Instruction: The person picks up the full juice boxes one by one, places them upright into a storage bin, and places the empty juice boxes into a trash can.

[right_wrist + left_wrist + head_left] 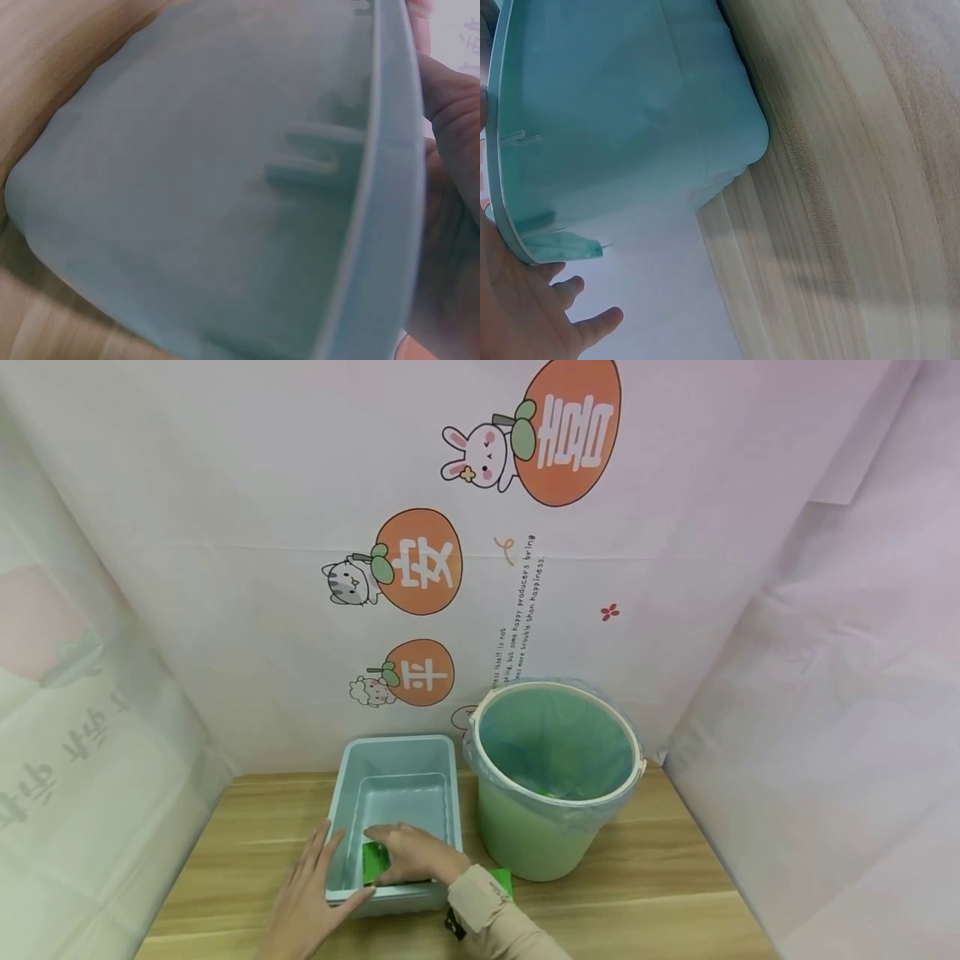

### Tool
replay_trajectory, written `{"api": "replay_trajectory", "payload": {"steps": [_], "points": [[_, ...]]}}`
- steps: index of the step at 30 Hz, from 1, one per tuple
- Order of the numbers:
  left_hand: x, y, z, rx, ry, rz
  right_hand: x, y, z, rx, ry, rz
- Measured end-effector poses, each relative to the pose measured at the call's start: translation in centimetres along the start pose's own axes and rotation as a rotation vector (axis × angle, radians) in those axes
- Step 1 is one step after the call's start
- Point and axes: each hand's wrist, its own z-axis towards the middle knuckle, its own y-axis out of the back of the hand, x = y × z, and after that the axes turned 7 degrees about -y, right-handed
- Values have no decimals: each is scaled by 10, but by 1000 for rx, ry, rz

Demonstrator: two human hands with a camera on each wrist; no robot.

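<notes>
Bkgd.: white printed backdrop (300,485) w/ cartoon animals & orange fruit, falling to a wood-grain tabletop (690,893). Ctr.: rectangular blue-grey plastic bin (397,739), long axis running away from the person, presumably so that its near end is in easy reach. A green packet (375,862) lies in that near end, partly covered by the R hand (412,853), which is arched over it w/ fingers & thumb to either side; whether they actually pinch it can't be told, as the R wrist view shows mostly bin wall. L hand (303,889): fingers spread & nearly straight, set at the near L corner, thumb along the near edge, gripping nothing; prob. it steadies the bin while the other works inside. R of bin, just beside: pale-green pail (525,835), upright. Its translucent blue liner (551,735) skirts out below the white ring (640,752), which likely pins it. Near the pail's foot, a 2nd green piece (504,881) shows past the beige sleeve (495,914); mostly hidden, type unclear.
</notes>
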Motion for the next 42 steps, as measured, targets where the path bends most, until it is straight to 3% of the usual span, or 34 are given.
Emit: {"api": "replay_trajectory", "payload": {"steps": [22, 42], "points": [[1, -1, 0, 7, -14, -3, -4, 28, -37, -41, 20, 84], [3, -1, -1, 18, -7, 3, -13, 35, -78, -85, 11, 89]]}}
